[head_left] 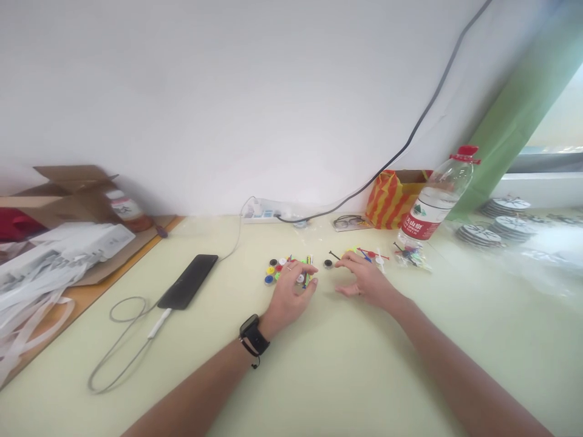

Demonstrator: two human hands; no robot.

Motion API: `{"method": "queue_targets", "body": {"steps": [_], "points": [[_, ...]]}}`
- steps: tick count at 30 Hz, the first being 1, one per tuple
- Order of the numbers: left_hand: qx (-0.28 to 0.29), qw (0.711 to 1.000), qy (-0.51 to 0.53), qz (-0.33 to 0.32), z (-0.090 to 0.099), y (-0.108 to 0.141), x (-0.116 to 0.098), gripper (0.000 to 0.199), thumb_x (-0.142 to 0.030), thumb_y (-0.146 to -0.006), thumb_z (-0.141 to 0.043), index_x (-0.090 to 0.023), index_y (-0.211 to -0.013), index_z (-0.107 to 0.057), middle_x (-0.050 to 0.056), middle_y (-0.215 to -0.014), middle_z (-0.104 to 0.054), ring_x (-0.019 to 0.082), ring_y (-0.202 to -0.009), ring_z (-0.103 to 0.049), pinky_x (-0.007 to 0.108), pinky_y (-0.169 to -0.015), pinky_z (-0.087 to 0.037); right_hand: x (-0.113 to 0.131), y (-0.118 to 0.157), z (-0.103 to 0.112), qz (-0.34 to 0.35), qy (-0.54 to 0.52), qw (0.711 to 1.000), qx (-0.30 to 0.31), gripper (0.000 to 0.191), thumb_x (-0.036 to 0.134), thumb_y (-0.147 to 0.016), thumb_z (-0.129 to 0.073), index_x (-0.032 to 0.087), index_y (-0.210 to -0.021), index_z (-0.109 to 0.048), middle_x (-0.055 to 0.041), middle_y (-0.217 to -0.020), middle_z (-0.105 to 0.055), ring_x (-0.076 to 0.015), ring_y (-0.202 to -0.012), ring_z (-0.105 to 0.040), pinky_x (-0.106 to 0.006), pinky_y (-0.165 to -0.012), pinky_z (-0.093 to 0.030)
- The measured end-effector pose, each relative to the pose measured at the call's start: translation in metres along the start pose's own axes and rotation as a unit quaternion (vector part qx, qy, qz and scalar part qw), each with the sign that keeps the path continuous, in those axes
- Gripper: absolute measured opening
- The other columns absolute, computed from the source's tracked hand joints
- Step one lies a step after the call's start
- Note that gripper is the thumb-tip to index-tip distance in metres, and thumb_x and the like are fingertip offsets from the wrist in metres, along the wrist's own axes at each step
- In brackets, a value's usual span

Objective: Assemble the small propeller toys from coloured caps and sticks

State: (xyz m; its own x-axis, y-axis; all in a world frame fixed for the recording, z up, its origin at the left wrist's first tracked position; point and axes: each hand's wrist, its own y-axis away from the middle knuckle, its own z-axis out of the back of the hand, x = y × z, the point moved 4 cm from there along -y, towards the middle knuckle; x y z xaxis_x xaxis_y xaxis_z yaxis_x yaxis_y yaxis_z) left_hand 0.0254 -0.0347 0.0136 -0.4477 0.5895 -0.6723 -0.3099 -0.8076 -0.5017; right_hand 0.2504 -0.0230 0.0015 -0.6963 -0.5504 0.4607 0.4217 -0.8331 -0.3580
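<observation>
My left hand (294, 288), with a black watch (254, 334) on the wrist, is over a cluster of small round coloured pieces (269, 280). Its thumb and fingers are apart, and part of the cluster is hidden beneath it. My right hand (364, 282) has its thumb and fingers apart, with nothing seen between them. Just left of its fingertips a black round piece (328, 264) lies on the table, near a thin black stick (334, 255). Behind the right hand lie red, blue and yellow sticks (373, 254) and a white piece (379, 261).
A phone (189, 282) on a cable lies at the left. Glasses (350, 222), a power strip (259, 212), a striped bag (392, 200) and a large water bottle (428, 209) stand or lie farther back. Stacked discs (478, 235) are at the right, a cardboard box (75, 194) at the left.
</observation>
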Motion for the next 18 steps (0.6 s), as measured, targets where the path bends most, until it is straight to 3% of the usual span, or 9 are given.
{"method": "queue_targets", "body": {"steps": [3, 8, 13, 18], "points": [[-0.002, 1.000, -0.006, 0.007, 0.000, 0.000, 0.001, 0.010, -0.024, -0.096, -0.060, -0.024, -0.102, -0.067, 0.004, -0.101, -0.071, 0.024, -0.103, -0.060, 0.045, -0.104, -0.040, 0.000, 0.000, 0.000, -0.010, 0.009, 1.000, 0.004, 0.016, 0.033, -0.100, -0.051, 0.023, -0.101, -0.064, -0.0064, -0.105, -0.065, -0.0212, -0.089, -0.063, -0.034, -0.078, -0.049], [-0.004, 1.000, -0.004, 0.007, 0.000, 0.000, 0.002, 0.009, -0.023, -0.095, -0.061, -0.024, -0.102, -0.067, 0.003, -0.100, -0.071, 0.024, -0.102, -0.061, 0.045, -0.105, -0.040, 0.000, 0.000, -0.004, -0.028, 0.010, 0.999, -0.035, 0.027, 0.012, -0.097, -0.037, 0.023, -0.104, -0.061, -0.0074, -0.111, -0.067, -0.0205, -0.094, -0.065, -0.033, -0.083, -0.048], [-0.001, 1.000, -0.008, 0.007, -0.001, 0.000, 0.002, 0.009, -0.022, -0.095, -0.060, -0.024, -0.101, -0.066, 0.003, -0.101, -0.071, 0.024, -0.103, -0.060, 0.045, -0.105, -0.040, -0.004, -0.001, -0.011, -0.057, 0.003, 0.998, -0.039, 0.020, 0.016, -0.099, -0.039, 0.024, -0.108, -0.055, -0.0048, -0.100, -0.070, -0.0209, -0.084, -0.065, -0.032, -0.076, -0.048], [-0.002, 1.000, -0.013, 0.010, 0.000, -0.001, 0.003, 0.008, -0.022, -0.094, -0.060, -0.024, -0.100, -0.066, 0.003, -0.099, -0.071, 0.024, -0.102, -0.061, 0.045, -0.103, -0.041, -0.008, -0.001, -0.013, -0.070, 0.017, 0.997, -0.042, 0.021, 0.018, -0.098, -0.041, 0.025, -0.112, -0.056, -0.0064, -0.103, -0.073, -0.0225, -0.087, -0.066, -0.034, -0.078, -0.048]]}}
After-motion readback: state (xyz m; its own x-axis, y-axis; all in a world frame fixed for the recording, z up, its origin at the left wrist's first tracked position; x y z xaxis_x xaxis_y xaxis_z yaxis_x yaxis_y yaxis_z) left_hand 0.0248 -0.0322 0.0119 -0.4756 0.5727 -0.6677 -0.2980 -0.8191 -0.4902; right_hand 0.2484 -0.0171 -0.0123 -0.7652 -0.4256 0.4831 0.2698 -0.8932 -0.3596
